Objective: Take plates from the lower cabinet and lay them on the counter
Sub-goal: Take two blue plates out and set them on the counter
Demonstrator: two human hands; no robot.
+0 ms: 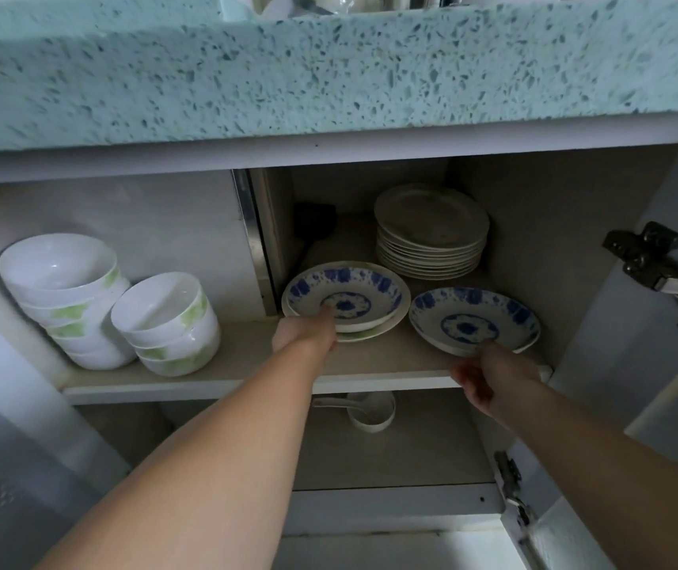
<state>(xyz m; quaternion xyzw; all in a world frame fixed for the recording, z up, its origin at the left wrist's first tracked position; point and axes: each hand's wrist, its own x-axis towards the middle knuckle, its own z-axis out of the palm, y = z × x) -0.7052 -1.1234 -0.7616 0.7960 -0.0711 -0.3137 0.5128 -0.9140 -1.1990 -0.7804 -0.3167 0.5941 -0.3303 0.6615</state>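
Two blue-patterned white plates lie on the cabinet shelf. The left blue plate rests on a plain plate, and my left hand grips its near rim, thumb inside. The right blue plate is tilted a little, its near rim pinched by my right hand at the shelf's front edge. Behind them stands a stack of plain white plates. The speckled green counter runs across the top of the view.
Two stacks of white bowls with green print fill the shelf's left side. A white cup with a spoon sits on the lower level. The open cabinet door with metal hinges is at the right. A dark object stands at the back.
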